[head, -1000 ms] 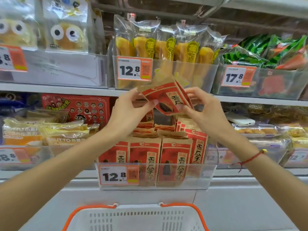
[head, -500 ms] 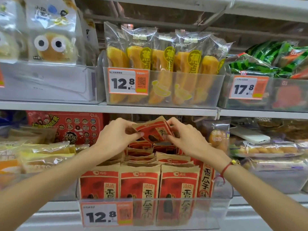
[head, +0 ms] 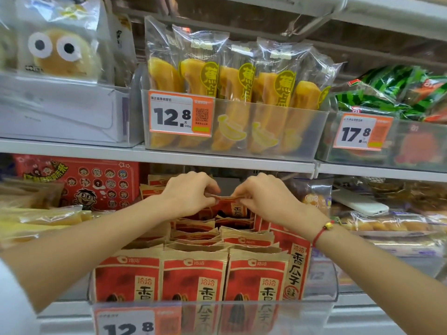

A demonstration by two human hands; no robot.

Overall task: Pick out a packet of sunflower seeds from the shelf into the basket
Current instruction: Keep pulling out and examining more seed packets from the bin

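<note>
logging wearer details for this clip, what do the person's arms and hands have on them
Both forearms are bare, with no sleeves, gloves or rings in view on the left hand or the right hand. The right wrist carries a thin red string bracelet with a small gold bead. A bit of white clothing shows at the lower left edge.

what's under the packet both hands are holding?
More sunflower seed packets stand in rows in the clear bin beneath the held packet. The hands cover what lies beside it.
</note>
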